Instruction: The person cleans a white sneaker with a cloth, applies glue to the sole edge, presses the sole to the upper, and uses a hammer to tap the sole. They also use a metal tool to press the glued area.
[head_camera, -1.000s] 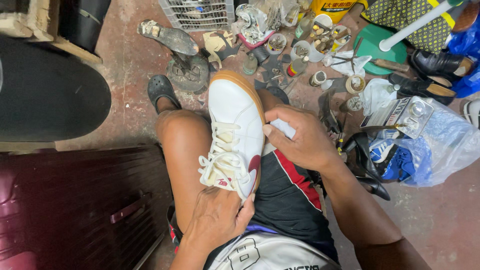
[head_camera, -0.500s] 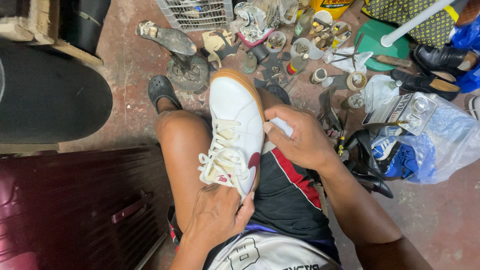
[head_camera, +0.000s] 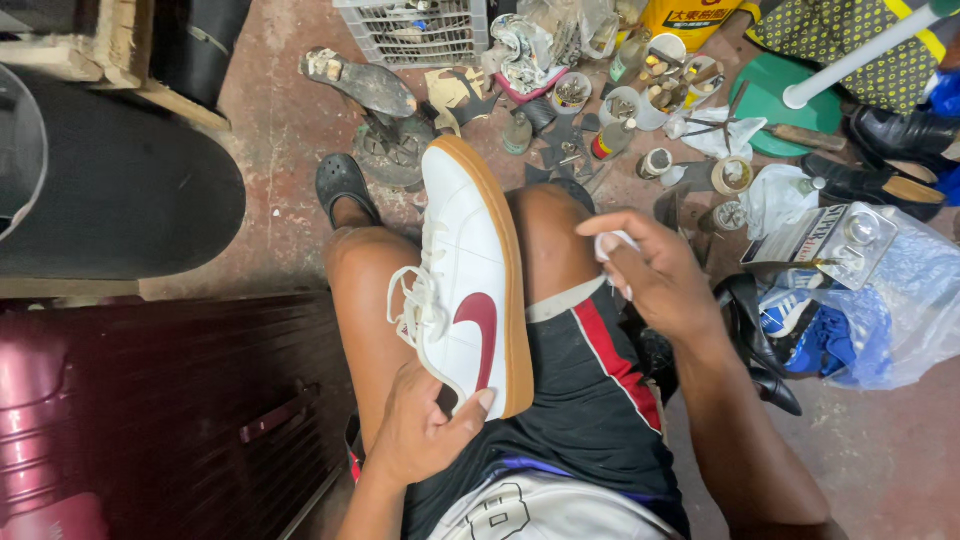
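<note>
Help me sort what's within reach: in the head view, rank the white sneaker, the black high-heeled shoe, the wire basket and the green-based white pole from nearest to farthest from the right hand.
From the right hand:
1. White sneaker, just to its left, on the lap.
2. Black high-heeled shoe, just right of the wrist, on the floor.
3. White pole, upper right.
4. Wire basket, top edge, beyond the knees.

The sneaker (head_camera: 465, 285) lies on the lap, suitcase (head_camera: 150, 410) left, bag (head_camera: 890, 300) right.

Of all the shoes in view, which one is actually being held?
The white lace-up sneaker with a red side mark and tan sole, gripped at the heel by the left hand; the black shoes lie on the floor.
</note>
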